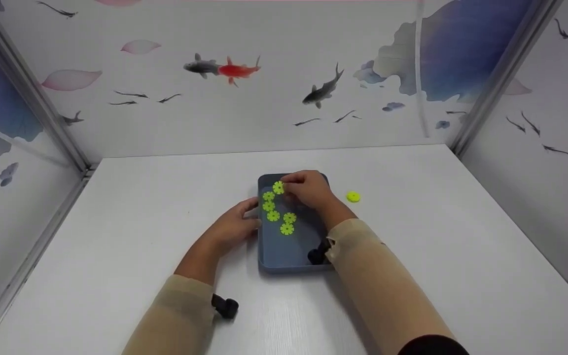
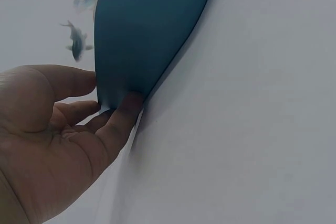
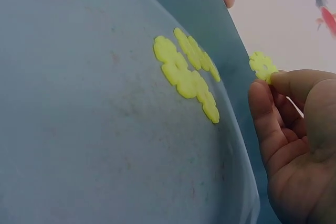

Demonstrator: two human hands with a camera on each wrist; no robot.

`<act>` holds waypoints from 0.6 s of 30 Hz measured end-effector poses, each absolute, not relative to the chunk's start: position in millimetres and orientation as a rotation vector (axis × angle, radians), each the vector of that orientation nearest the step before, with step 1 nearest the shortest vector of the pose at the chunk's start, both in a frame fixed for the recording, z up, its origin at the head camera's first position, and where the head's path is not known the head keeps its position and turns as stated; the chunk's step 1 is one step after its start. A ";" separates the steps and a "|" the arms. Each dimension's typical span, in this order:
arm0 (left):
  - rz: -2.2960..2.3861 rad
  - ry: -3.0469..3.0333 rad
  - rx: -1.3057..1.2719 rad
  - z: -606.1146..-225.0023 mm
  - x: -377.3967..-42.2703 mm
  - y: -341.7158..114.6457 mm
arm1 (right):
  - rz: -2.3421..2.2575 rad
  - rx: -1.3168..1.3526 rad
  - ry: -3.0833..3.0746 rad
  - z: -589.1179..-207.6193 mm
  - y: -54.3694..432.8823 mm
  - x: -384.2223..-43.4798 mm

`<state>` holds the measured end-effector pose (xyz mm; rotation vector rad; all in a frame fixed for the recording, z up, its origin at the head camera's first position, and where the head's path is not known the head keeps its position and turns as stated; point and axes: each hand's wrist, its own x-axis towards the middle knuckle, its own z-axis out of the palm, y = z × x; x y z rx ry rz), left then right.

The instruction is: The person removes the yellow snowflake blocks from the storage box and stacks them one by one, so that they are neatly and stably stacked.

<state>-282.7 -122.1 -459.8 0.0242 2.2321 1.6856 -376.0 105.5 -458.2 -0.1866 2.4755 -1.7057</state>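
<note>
My right hand (image 1: pixel 308 190) is above the far part of the blue-grey tray (image 1: pixel 284 256). Thumb and forefinger pinch a yellow-green notched plastic disc (image 3: pixel 262 67) by its edge, as the right wrist view shows. Several more notched discs (image 1: pixel 268 206) lie in the tray near its left wall, some edge to edge. At the left long side is my left hand (image 1: pixel 234 227), its fingers fairly straight and set against the tray's outer wall (image 2: pixel 147 30). In the left wrist view one fingertip (image 2: pixel 134 100) touches the wall's lower edge.
Another yellow disc (image 1: pixel 353 196) lies on the white table (image 1: pixel 412 222), right of the tray. Printed panels with fish (image 1: pixel 323 93) enclose the table at the back and sides. Small black devices (image 1: pixel 227 308) are strapped near both wrists.
</note>
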 end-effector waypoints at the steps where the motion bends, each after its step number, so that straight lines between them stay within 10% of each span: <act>1: 1.685 2.231 0.020 -459.6 -282.3 -121.9 | -1.734 -0.184 2.470 -456.9 104.8 -375.5; 18: 1.683 2.242 -0.012 -459.4 -281.1 -120.7 | -2.102 0.039 2.195 -410.3 126.5 -367.1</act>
